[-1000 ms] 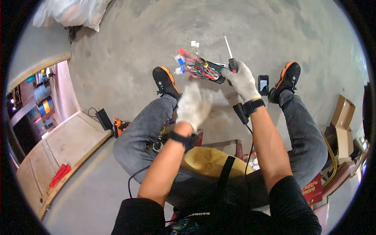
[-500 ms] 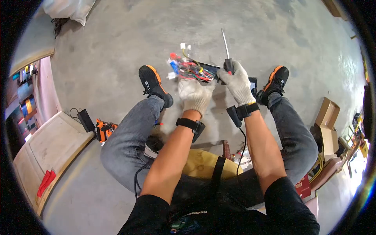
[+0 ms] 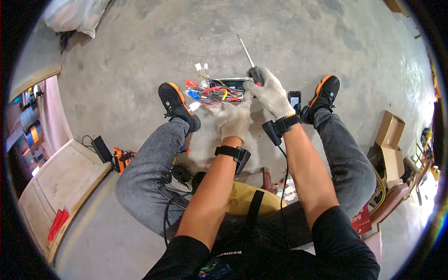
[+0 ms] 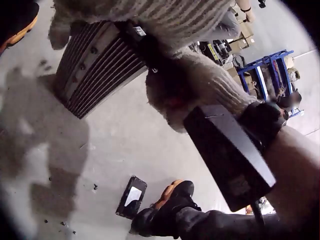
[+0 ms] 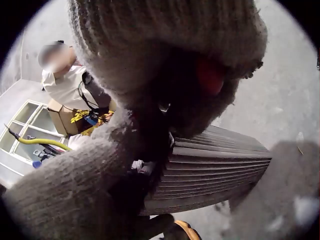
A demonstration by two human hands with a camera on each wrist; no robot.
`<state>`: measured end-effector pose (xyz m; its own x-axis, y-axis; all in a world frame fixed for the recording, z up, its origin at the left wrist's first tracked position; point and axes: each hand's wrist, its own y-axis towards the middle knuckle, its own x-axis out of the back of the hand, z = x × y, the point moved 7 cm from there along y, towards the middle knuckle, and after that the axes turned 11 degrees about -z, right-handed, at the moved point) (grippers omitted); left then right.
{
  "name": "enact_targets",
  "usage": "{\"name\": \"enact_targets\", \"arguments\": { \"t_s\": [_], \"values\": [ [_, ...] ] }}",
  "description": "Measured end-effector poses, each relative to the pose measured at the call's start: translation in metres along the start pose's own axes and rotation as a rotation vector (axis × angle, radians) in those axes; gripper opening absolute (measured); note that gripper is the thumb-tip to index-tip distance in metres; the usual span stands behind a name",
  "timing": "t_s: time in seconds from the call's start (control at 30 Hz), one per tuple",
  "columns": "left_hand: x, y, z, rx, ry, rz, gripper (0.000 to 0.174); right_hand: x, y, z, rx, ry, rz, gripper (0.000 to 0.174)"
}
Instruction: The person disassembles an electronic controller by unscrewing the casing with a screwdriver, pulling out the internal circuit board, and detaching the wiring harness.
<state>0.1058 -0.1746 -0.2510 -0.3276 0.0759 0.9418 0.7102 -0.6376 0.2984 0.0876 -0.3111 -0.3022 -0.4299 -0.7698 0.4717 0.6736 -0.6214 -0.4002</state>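
Note:
A finned motor controller [image 4: 100, 65] with a bundle of coloured wires [image 3: 212, 94] is held up over the floor between the person's feet. The gloved left hand [image 3: 234, 119] grips it from the near side, with fingers curled at its edge in the left wrist view. In the gloved right hand [image 3: 271, 95] is a screwdriver [image 3: 246, 52], its blade pointing away and up from the controller. A red patch of its handle [image 5: 209, 75] shows inside the right glove. The right fingertips are at the controller's right end. White, red and blue connectors hang off the wires at the left.
A flat black plate with a white label [image 3: 294, 100] lies by the right shoe [image 3: 324, 95]. Several small dark bits [image 4: 47, 221] are on the floor. An open cardboard box [image 3: 389, 140] stands at right, a pale board with red cloth [image 3: 58, 224] at left.
The left hand, blurred and apart before, has come up to the controller and grips it. The screwdriver has tilted to the left, still in the right hand. The head view has shifted.

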Motion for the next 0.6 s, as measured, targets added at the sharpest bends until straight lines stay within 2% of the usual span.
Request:
{"name": "enact_targets", "arguments": {
  "t_s": [0.03, 0.07, 0.1, 0.17, 0.2, 0.23, 0.3, 0.33, 0.37, 0.4, 0.43, 0.47, 0.5, 0.53, 0.57, 0.6],
  "values": [
    [-0.001, 0.010, 0.021, 0.507, -0.262, 0.294, 0.065, -0.005, 0.003, -0.004, -0.005, 0.047, 0.044, 0.045],
    [-0.011, -0.007, 0.027, 1.016, -0.523, 0.588, 0.059, -0.009, 0.003, -0.006, -0.009, 0.094, 0.088, 0.045],
    [-0.016, -0.006, 0.029, 1.016, -0.523, 0.587, 0.059, -0.009, 0.003, -0.007, -0.008, 0.094, 0.089, 0.045],
    [-0.033, -0.002, 0.034, 1.075, -1.022, 0.265, 0.069, -0.006, -0.001, -0.011, -0.036, 0.082, 0.078, 0.045],
    [-0.059, -0.015, 0.033, 0.817, -0.987, 0.235, 0.067, -0.008, -0.005, -0.016, -0.036, 0.079, 0.081, 0.045],
    [-0.049, -0.003, 0.033, 0.820, -0.990, 0.228, 0.067, -0.012, -0.010, -0.019, -0.032, 0.070, 0.051, 0.046],
    [-0.035, -0.002, 0.043, 1.196, -0.856, 0.169, 0.068, -0.011, -0.025, -0.020, -0.074, 0.062, 0.037, 0.046],
    [-0.044, -0.002, 0.046, 0.960, -0.990, 0.135, 0.069, -0.014, -0.036, -0.021, -0.092, 0.125, -0.002, 0.045],
    [-0.057, -0.015, 0.050, 0.959, -0.994, 0.136, 0.069, -0.017, -0.046, -0.021, -0.111, 0.188, -0.041, 0.044],
    [-0.050, -0.014, 0.052, 0.846, -0.975, 0.063, 0.066, -0.022, -0.057, -0.023, -0.214, 0.281, -0.005, 0.044],
    [-0.043, -0.015, 0.055, 0.732, -0.953, -0.010, 0.062, -0.031, -0.066, -0.029, -0.167, 0.321, -0.042, 0.045],
    [-0.032, -0.010, 0.055, 0.348, -0.468, -0.013, 0.053, -0.041, -0.075, -0.039, -0.170, 0.283, -0.030, 0.045],
    [-0.026, -0.005, 0.055, 0.346, -0.470, -0.011, 0.053, -0.048, -0.083, -0.040, -0.172, 0.246, -0.018, 0.044],
    [-0.034, -0.008, 0.068, 0.765, -0.896, 0.110, 0.052, -0.050, -0.088, -0.035, -0.144, 0.102, -0.028, 0.043],
    [-0.047, -0.020, 0.067, 1.188, -1.315, 0.238, 0.052, -0.052, -0.091, -0.031, -0.146, 0.103, -0.028, 0.043],
    [-0.032, -0.010, 0.070, 0.809, -1.116, 0.075, 0.048, -0.053, -0.094, -0.030, -0.205, 0.147, -0.046, 0.043]
  ]
}}
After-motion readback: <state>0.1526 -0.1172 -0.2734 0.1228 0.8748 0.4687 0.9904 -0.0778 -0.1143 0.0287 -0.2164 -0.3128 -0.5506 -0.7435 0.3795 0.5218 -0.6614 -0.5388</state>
